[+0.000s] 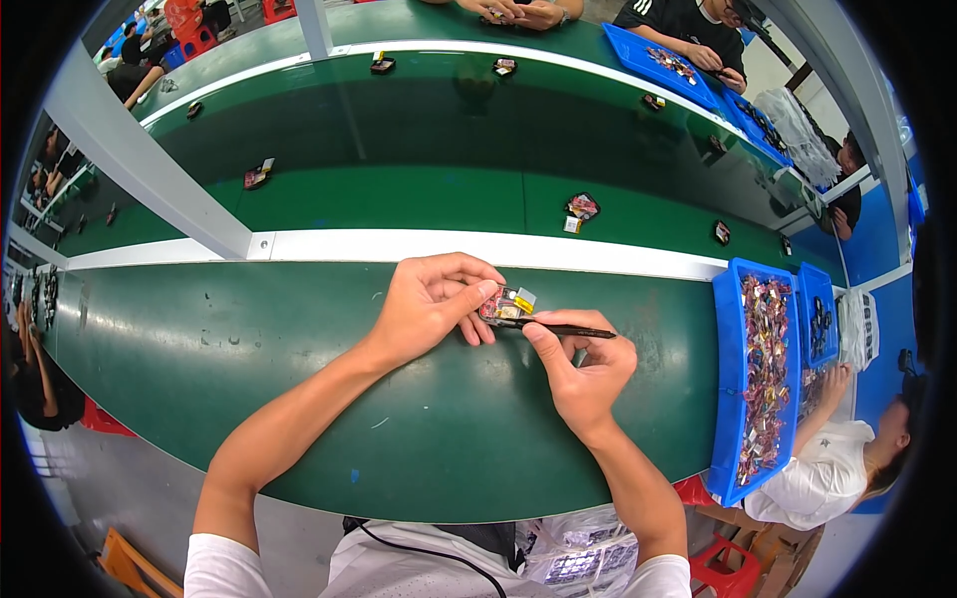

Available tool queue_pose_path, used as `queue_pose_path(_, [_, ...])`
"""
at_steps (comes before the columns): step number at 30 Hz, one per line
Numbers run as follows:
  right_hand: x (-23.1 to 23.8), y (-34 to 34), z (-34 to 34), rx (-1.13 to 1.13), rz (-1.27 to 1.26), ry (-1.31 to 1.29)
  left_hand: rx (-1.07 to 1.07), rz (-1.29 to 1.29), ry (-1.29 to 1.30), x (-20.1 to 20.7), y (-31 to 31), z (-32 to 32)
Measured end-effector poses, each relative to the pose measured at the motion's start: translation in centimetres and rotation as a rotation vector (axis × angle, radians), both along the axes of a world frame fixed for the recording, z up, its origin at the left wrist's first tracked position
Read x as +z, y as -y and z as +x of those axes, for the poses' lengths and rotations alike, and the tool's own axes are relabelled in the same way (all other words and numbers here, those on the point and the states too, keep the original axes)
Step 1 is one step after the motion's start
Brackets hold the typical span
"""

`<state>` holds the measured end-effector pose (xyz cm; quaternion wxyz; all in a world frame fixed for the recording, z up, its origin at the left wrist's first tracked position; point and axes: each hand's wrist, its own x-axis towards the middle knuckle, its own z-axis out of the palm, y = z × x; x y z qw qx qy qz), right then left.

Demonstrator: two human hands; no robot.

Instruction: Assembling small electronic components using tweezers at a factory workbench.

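My left hand [424, 311] pinches a small electronic assembly [494, 305] by its left side, above the middle of the green worktable [329, 399]. The assembly has a dark casing, reddish wires and a silver and yellow battery-like piece [523, 299] sticking out at its upper right. Between the thumb and fingers of my right hand [588, 379] is a slim black pair of tweezers [578, 329]. The tweezers lie nearly level, and their tip meets the lower right edge of the assembly. My fingers partly hide the assembly.
A blue tray [730, 379] heaped with small wired parts stands at the right, beside a smaller blue tray [833, 344]. Past a white rail [478, 247], several similar assemblies lie on a green conveyor belt [399, 199]. A co-worker in white [822, 468] sits at right; others work opposite.
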<state>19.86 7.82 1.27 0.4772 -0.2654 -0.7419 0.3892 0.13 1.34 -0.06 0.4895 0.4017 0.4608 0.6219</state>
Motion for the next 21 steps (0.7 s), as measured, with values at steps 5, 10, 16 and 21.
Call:
queue_pose_path(5, [-0.02,0.01,-0.06,0.018,0.053,-0.002,-0.01,0.004,0.006,-0.05,-0.02,0.05])
queue_pose_path(10, [0.11,0.12,-0.24,0.014,0.088,-0.023,-0.002,0.007,0.002,0.05,0.0,0.04])
queue_pose_path(16, [0.15,0.13,-0.13,0.021,0.102,0.016,-0.009,0.005,0.005,0.17,0.06,0.12])
queue_pose_path(21, [0.56,0.1,-0.09,0.049,0.192,0.05,-0.006,0.015,-0.009,0.04,0.07,0.18])
